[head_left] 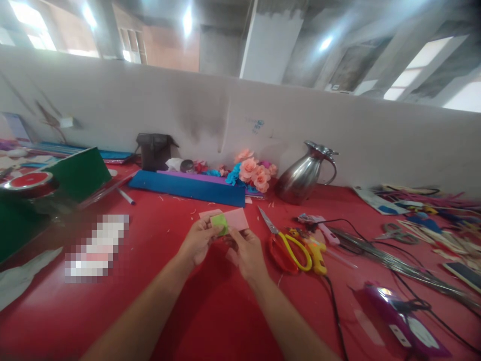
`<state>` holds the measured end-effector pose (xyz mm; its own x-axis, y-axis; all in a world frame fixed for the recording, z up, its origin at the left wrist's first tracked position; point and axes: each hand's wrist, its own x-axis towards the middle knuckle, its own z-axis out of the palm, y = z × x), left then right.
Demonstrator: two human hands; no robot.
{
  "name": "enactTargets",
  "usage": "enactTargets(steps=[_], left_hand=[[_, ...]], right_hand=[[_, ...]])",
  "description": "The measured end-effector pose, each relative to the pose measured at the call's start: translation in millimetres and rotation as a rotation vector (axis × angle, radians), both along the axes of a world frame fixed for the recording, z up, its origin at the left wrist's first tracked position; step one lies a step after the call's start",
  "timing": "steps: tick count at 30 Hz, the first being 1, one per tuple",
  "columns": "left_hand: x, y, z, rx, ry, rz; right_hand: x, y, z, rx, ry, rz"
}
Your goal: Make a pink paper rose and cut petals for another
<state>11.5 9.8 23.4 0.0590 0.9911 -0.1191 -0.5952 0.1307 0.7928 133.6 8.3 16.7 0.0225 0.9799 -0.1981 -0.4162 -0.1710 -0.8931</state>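
Observation:
Between my two hands is a small green piece of paper [219,222], held up just above the red tabletop. My left hand [196,241] is closed, thumb and fingers pinching its left side. The fingers of my right hand [248,248] close at its lower right edge. Pink paper [238,218] shows right behind the green piece; whether a finger touches it I cannot tell. Just right of my right hand are scissors [296,249] with red and yellow handles and a yellow glue gun [317,254].
Blue folded paper [188,188], paper flowers [252,171] and a steel jug [306,175] stand along the wall. Tape [30,183] and a green board [84,175] are left. Wires [391,261], cords and a purple device [404,321] lie right on the red table [146,281].

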Motion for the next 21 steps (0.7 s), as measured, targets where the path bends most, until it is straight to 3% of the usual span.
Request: enactTargets(steps=[21], left_hand=[[-0.7,-2.5,-3.2,0.153,0.121,0.019]], right_hand=[[-3.1,-2.7,2.7,0.101,0.014,0.054]])
